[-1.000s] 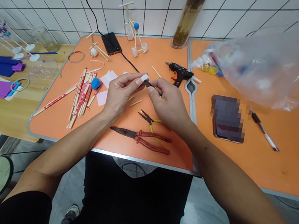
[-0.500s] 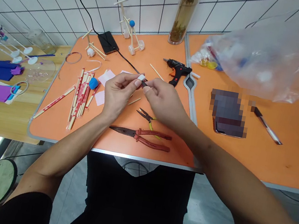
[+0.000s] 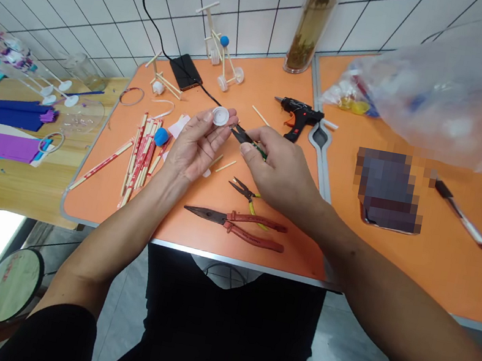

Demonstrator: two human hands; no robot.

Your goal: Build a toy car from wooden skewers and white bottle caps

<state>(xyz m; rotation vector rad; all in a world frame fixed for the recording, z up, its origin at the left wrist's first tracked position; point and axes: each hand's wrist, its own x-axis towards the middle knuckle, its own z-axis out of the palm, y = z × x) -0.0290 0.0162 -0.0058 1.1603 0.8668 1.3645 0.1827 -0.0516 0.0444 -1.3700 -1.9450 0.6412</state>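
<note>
A white bottle cap (image 3: pixel 220 116) is held in my left hand (image 3: pixel 195 144), its hollow side turned up. The thumb and fingers grip its edge, with the other fingers loosely spread below. My right hand (image 3: pixel 278 165) is closed around small green-handled pliers (image 3: pixel 243 137). Their dark jaws point left, close beside the cap and apart from it; the palm hides most of the handles. Below the hands lie yellow-handled pliers (image 3: pixel 243 189) and larger red-handled long-nose pliers (image 3: pixel 207 214).
A glue gun (image 3: pixel 299 116) lies right of centre. Wrapped chopsticks (image 3: pixel 137 156) and a blue ball (image 3: pixel 161 137) are at left. Stick models with wheels (image 3: pixel 223 81) stand at the back, near a tall bottle (image 3: pixel 311 31). A plastic bag (image 3: pixel 440 110), phone (image 3: pixel 388 194) and pen (image 3: pixel 463 213) are at right.
My left hand has turned palm up, so the cap's hollow side now shows. The pliers in my right hand have drawn back from the cap. The whole view has shifted slightly.
</note>
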